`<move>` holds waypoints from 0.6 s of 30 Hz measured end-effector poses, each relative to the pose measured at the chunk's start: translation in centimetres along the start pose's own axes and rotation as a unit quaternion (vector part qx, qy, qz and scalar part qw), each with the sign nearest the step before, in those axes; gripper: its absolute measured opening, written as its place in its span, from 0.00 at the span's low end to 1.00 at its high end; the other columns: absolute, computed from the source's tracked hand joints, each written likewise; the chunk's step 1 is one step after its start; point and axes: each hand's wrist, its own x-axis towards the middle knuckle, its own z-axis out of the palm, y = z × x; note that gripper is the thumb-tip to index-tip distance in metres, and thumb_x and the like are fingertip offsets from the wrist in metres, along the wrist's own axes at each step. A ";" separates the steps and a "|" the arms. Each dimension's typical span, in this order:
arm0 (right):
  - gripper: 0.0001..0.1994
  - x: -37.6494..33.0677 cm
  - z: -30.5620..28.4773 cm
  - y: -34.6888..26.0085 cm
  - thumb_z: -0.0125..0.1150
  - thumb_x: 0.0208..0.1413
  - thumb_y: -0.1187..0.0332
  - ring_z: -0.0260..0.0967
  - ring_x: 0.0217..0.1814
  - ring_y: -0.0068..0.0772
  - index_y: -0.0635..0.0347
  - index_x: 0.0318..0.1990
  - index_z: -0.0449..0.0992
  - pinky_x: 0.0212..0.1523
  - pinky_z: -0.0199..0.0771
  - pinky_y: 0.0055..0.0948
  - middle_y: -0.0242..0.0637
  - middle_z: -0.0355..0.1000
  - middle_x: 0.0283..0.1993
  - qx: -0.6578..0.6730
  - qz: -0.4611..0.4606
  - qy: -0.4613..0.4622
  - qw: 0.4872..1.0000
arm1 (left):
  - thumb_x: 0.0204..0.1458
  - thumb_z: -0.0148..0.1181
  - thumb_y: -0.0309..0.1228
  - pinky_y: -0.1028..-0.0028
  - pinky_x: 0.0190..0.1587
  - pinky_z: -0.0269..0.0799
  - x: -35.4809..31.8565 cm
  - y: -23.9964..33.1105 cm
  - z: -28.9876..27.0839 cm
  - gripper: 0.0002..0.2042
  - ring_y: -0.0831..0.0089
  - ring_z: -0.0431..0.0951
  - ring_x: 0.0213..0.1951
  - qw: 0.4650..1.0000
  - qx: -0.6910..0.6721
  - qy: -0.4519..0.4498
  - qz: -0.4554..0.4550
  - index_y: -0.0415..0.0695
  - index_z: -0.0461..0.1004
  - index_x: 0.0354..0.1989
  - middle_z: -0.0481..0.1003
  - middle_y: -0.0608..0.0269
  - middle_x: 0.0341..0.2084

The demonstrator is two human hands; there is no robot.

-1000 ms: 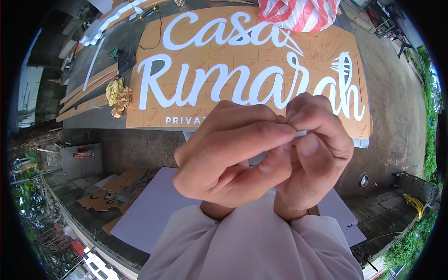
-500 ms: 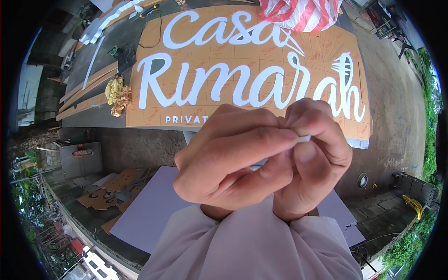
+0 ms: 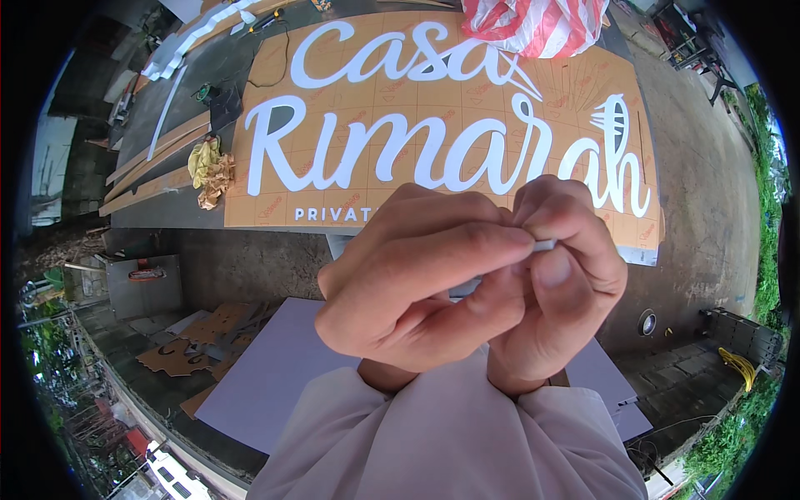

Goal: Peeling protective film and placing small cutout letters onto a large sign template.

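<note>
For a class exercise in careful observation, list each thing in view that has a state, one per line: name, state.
Left hand: closed on small white piece
Right hand: curled, closed on the piece
Small white piece: held
White letters: laid out
Brown board: flat, partly covered
Striped bag: crumpled
Yellow cable: looped

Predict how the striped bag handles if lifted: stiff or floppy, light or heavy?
The striped bag is probably floppy: its surface is crumpled into loose folds. Its material looks thin, so likely light, though any contents are hidden.
</note>
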 end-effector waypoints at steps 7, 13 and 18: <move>0.10 -0.2 -0.1 -0.1 0.51 0.43 0.68 0.55 0.33 0.27 0.68 0.28 0.68 0.37 0.56 0.24 0.36 0.62 0.28 -0.032 -0.020 0.009 0.999 | 0.38 0.60 0.19 0.81 0.21 0.61 0.0 0.0 0.3 0.10 0.75 0.68 0.20 1.000 -0.008 0.005 0.006 0.34 0.67 0.30 0.70 0.53 0.23; 0.09 -0.1 -0.3 -0.1 0.50 0.42 0.69 0.55 0.33 0.26 0.68 0.28 0.68 0.37 0.56 0.24 0.36 0.62 0.28 -0.031 -0.021 0.009 0.999 | 0.39 0.60 0.19 0.82 0.20 0.61 -0.1 0.0 0.4 0.10 0.76 0.67 0.20 1.000 -0.020 0.004 -0.011 0.35 0.67 0.30 0.70 0.54 0.23; 0.08 -0.3 -0.1 0.2 0.50 0.42 0.72 0.54 0.32 0.26 0.68 0.29 0.68 0.35 0.56 0.23 0.36 0.62 0.28 -0.014 -0.023 0.013 1.000 | 0.33 0.60 0.15 0.82 0.21 0.63 -0.3 0.1 0.9 0.12 0.75 0.70 0.21 0.997 -0.045 0.046 -0.030 0.34 0.70 0.30 0.72 0.53 0.22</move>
